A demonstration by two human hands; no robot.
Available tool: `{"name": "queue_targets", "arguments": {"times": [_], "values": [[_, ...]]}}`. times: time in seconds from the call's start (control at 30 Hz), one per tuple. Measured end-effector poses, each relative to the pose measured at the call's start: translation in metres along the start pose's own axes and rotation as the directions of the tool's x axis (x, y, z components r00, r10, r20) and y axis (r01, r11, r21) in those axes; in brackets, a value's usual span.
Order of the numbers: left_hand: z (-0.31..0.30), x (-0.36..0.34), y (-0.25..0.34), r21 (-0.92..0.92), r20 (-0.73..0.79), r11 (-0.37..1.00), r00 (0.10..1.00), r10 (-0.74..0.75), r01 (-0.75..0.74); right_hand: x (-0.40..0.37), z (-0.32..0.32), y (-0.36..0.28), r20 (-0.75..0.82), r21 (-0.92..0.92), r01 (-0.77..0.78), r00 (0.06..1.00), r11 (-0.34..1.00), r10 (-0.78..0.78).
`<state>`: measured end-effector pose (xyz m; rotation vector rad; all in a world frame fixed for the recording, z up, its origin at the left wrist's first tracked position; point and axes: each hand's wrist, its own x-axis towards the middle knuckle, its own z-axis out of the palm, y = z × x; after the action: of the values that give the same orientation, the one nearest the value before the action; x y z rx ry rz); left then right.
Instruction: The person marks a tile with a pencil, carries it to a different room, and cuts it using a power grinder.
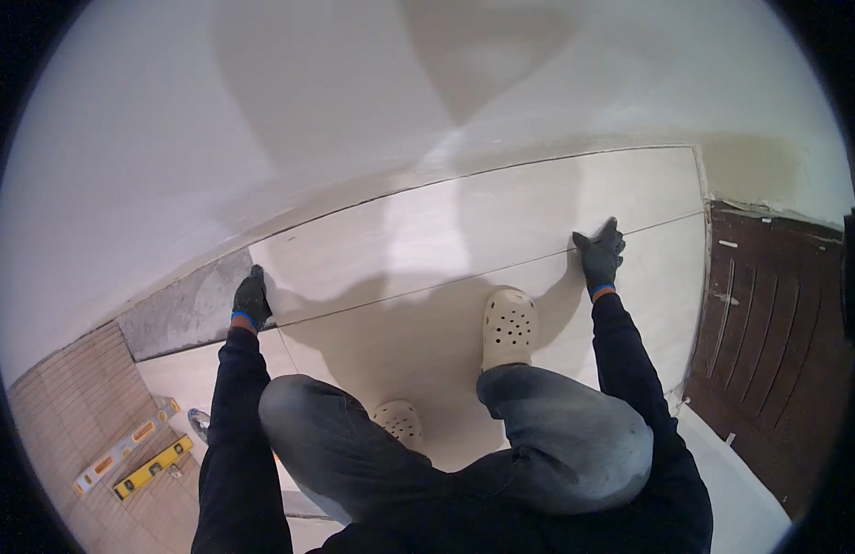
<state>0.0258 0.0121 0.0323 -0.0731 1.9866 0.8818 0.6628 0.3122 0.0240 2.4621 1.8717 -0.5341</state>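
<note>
I crouch over long pale floor tiles laid along a white wall. My left hand (251, 299), in a dark glove, rests on the left end of the far tile (464, 217), next to bare grey mortar (183, 314). My right hand (601, 254), also gloved, presses fingers down on the joint between the far tile and the near tile (418, 332). Neither hand holds anything. My feet in cream clogs (509, 325) stand on the near tile.
Two yellow spirit levels (132, 457) lie on small brown tiles at the lower left. Dark brown combed adhesive (769, 342) covers the floor to the right of the tiles. The white wall (353, 92) runs along the far side.
</note>
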Motion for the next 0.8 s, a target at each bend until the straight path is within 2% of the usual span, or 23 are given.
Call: {"name": "queue_targets", "arguments": {"times": [0.07, 0.1, 0.13, 0.2, 0.23, 0.3, 0.33, 0.4, 0.43, 0.57, 0.6, 0.63, 0.77, 0.8], "values": [[-0.006, 0.009, -0.009, -0.083, 0.060, 0.996, 0.998, 0.025, -0.020, -0.001, 0.000, 0.001, -0.007, 0.003, 0.004, 1.000, 1.000, -0.004], [-0.005, 0.010, -0.007, -0.093, 0.000, 0.994, 0.999, -0.050, 0.050, 0.001, -0.001, 0.002, 0.012, 0.019, 0.012, 1.000, 1.000, -0.012], [-0.008, 0.007, -0.005, -0.100, -0.003, 0.994, 0.999, -0.052, 0.051, 0.000, 0.001, 0.003, 0.013, 0.016, 0.020, 1.000, 1.000, -0.020], [-0.010, 0.001, -0.002, 0.283, 0.104, 0.941, 0.981, 0.164, -0.187, 0.001, 0.000, 0.007, 0.008, 0.061, 0.045, 0.999, 0.997, -0.046], [-0.012, 0.011, -0.011, 0.276, 0.111, 0.942, 0.980, 0.164, -0.189, 0.003, -0.001, 0.006, 0.000, 0.055, 0.047, 0.999, 0.997, -0.047], [-0.021, 0.028, -0.025, 0.031, 0.110, 0.990, 0.985, 0.132, -0.136, -0.002, 0.001, 0.004, -0.025, 0.025, 0.026, 0.999, 0.999, -0.025], [-0.018, 0.027, -0.025, 0.026, 0.119, 0.991, 0.985, 0.124, -0.128, -0.003, -0.001, 0.001, -0.029, 0.013, 0.023, 0.999, 1.000, -0.022], [-0.020, 0.020, -0.016, 0.310, 0.181, 0.926, 0.969, 0.166, -0.216, -0.006, -0.004, -0.006, -0.039, -0.004, -0.011, 0.999, 1.000, 0.011], [-0.015, 0.015, -0.002, -0.053, 0.149, 0.993, 0.984, -0.099, 0.108, -0.007, -0.003, -0.006, -0.045, 0.002, -0.004, 0.999, 1.000, 0.004], [-0.016, 0.019, -0.011, -0.054, 0.171, 0.997, 0.985, -0.038, 0.048, -0.008, -0.011, -0.010, -0.032, 0.028, 0.014, 0.999, 1.000, -0.013], [-0.010, 0.018, -0.015, 0.045, 0.107, 0.986, 0.982, 0.158, -0.164, -0.007, -0.012, -0.010, -0.028, 0.015, 0.016, 0.999, 1.000, -0.015], [-0.008, 0.017, -0.020, 0.158, 0.064, 0.922, 0.936, 0.346, -0.352, -0.009, -0.012, -0.008, -0.017, -0.003, 0.014, 1.000, 1.000, -0.014], [0.000, 0.002, -0.007, 0.220, -0.037, 0.923, 0.942, 0.333, -0.317, -0.010, 0.001, 0.007, -0.097, 0.003, 0.105, 0.990, 0.994, -0.104], [-0.001, 0.007, -0.005, 0.316, -0.125, 0.937, 0.972, 0.200, -0.152, -0.013, 0.000, 0.009, -0.125, 0.068, 0.144, 0.983, 0.987, -0.135]]}}
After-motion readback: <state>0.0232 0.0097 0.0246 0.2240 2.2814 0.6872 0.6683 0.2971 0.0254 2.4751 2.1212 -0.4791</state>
